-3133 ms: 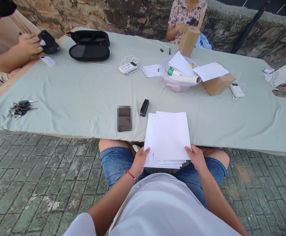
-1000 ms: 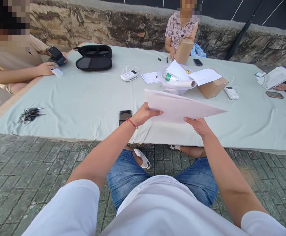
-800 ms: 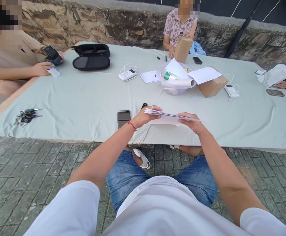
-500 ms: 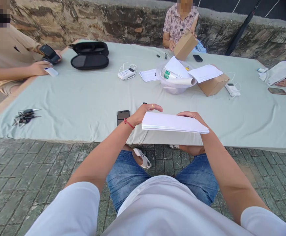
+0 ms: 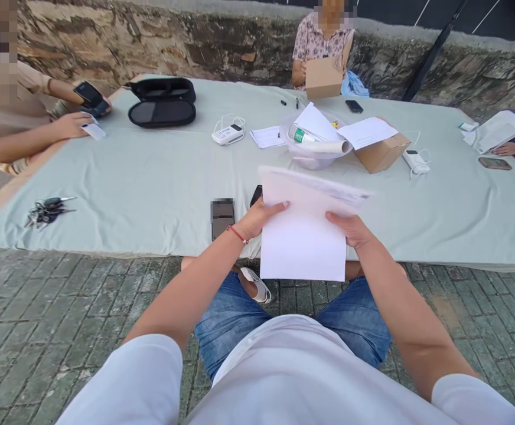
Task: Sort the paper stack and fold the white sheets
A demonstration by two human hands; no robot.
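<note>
I hold a stack of white paper sheets (image 5: 304, 236) upright in front of me, over the near edge of the table. My left hand (image 5: 257, 217) grips its left side, thumb on the front. At the right side my right hand (image 5: 349, 229) pinches the stack the same way. The top edges of the sheets are fanned and blurred. Just left of my left hand a dark phone (image 5: 222, 217) lies on the cloth, and a small black stapler (image 5: 256, 195) peeks out behind the sheets.
The low table wears a pale green cloth (image 5: 151, 177). On it are a bunch of keys (image 5: 47, 209), a black open case (image 5: 162, 102), a white device with cable (image 5: 227, 134), a clear bowl with paper rolls (image 5: 317, 144) and a cardboard box (image 5: 381, 152). Other people sit at the left, far side and right.
The stack was lifted from my lap, turned flat and edge-on over the table, and has now swung upright with its face toward me.
</note>
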